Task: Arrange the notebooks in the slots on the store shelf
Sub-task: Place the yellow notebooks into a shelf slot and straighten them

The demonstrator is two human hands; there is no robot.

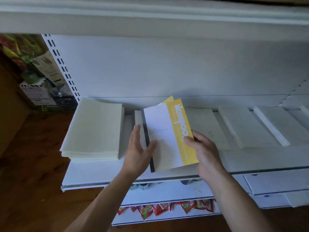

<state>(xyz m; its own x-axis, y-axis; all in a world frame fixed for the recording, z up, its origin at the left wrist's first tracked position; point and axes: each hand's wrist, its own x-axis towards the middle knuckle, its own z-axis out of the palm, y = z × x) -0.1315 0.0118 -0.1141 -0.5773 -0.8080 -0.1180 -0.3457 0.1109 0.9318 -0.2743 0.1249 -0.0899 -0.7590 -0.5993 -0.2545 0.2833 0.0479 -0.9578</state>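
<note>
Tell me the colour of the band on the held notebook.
Yellow, with white lettering, on the notebook the right hand grips; head view.

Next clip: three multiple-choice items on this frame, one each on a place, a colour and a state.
1. Where on the shelf does the tall pale stack lie? A) left end B) right end C) middle
2. What colour is the band on the held notebook? A) blue B) yellow C) green
3. What is the right hand doing? A) hanging idle B) lying flat on the shelf C) gripping the held notebook

Answers: 1 A, it sits at the shelf's left edge; 2 B, the band with white lettering is yellow; 3 C, its thumb clamps the cover's yellow edge.
</note>
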